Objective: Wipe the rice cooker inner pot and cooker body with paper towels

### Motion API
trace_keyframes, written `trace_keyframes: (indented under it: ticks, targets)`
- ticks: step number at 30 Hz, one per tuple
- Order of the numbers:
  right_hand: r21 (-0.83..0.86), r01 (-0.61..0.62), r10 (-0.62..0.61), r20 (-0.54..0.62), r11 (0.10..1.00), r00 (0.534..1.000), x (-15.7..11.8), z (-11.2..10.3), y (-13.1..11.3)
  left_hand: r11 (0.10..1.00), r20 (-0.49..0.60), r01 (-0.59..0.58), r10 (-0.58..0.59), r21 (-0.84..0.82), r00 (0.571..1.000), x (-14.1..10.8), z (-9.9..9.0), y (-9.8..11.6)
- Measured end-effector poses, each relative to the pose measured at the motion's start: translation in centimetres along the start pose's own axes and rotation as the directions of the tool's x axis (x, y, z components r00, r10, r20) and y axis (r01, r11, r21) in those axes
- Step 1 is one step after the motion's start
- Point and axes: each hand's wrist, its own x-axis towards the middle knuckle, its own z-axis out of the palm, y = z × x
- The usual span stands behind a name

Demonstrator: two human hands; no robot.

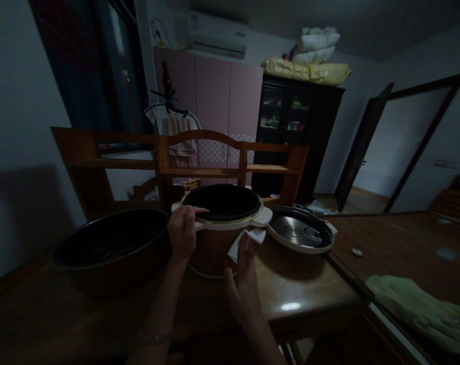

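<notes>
In the middle of the table stands an electric pressure cooker [215, 243], lidless, with a pale rim, side handles and a dark inside. My left hand [182, 230] grips its rim near the left handle, the index finger stretched over the opening. A thin white cloth [248, 241], perhaps a tissue, is in my right hand [243, 276], which presses it to the cooker's outer wall below the right handle. The dark inner pot [112, 258] sits at the left. To the right, the cooker's lid [300, 230] lies with its metal underside up.
The glossy wooden table [291, 299] has a wooden shelf rack [203, 172] along its back. A green cloth [416, 304] and a small white object [356, 252] lie on the brown surface at the right. The room is dim.
</notes>
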Motion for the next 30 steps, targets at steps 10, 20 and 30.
trace_keyframes:
  ticks: [10, 20, 30]
  targets:
    - [-0.017, -0.094, 0.094, -0.008, 0.995, 0.996, -3.2, 3.1, 1.1, 1.000, 0.039, 0.007, -0.007, -0.003, 0.999, 0.0, -0.2, -0.1]
    - [-0.029, -0.108, 0.106, -0.086, 0.994, 0.991, -0.7, 3.3, 0.5, 1.000, 0.036, -0.007, 0.007, -0.011, 0.999, 0.0, -0.3, 0.0]
    - [-0.132, -0.017, 0.004, -0.103, 0.991, 0.995, -1.5, 3.5, 0.7, 1.000, 0.044, -0.002, 0.002, -0.014, 0.999, 0.1, -0.2, 0.1]
